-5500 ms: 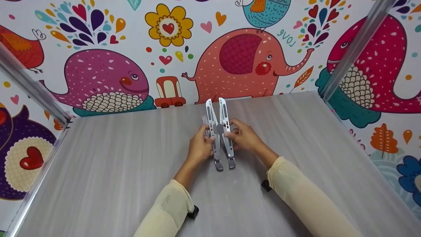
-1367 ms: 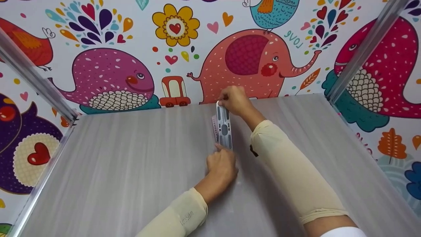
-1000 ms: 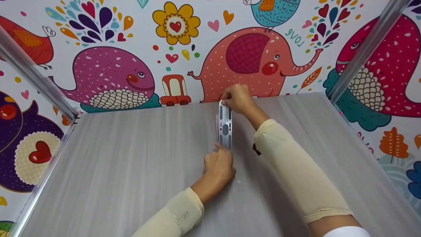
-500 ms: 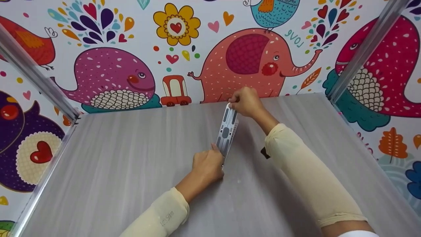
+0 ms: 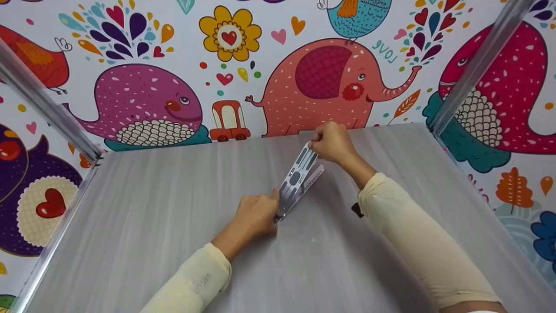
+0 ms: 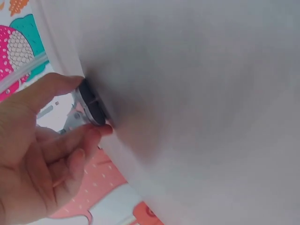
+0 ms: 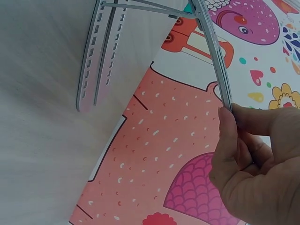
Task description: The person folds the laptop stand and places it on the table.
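A folded silver laptop stand [image 5: 295, 176] leans diagonally over the table, its two long arms side by side. My left hand [image 5: 258, 213] pinches its near end; in the left wrist view, dark grey end pieces [image 6: 91, 102] sit between thumb and fingertips. My right hand [image 5: 332, 141] pinches the far, raised tip between thumb and fingers. The right wrist view shows the stand's lower slotted legs [image 7: 86, 70] angled away from the upper arms [image 7: 216, 56], with a thin strut [image 7: 145, 7] between them.
The grey wood-look table [image 5: 152, 217] runs back to a wall printed with cartoon animals [image 5: 321, 87]. Metal posts [image 5: 473, 69] stand at both back corners, and a metal rail [image 5: 47, 243] edges the left side.
The stand's arms, spread apart with a hand on each side in the oldest frame, now lie together. Over the last second it has swung clockwise, left hand going left, right hand going right and nearer.
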Demonstrator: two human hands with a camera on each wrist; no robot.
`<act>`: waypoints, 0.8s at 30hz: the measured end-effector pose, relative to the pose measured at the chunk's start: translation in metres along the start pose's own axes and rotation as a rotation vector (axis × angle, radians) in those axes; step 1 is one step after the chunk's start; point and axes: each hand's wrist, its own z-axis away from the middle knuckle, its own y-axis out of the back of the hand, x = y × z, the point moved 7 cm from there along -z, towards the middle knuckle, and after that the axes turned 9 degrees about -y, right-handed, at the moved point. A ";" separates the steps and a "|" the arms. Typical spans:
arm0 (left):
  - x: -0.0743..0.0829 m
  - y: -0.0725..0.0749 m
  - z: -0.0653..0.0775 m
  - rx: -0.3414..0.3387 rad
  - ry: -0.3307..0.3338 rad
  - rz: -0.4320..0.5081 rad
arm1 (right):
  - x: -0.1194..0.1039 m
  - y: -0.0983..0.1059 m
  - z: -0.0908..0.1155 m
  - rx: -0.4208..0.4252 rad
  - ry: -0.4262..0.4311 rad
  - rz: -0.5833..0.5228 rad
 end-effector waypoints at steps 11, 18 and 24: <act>-0.030 -0.006 0.004 -0.132 -0.027 0.065 | 0.007 0.001 0.017 -0.067 -0.099 -0.078; -0.041 -0.006 0.005 -0.137 -0.010 0.104 | 0.010 0.002 0.024 -0.068 -0.078 -0.161; -0.042 -0.007 0.007 -0.122 -0.004 0.132 | 0.013 0.001 0.027 -0.046 -0.065 -0.180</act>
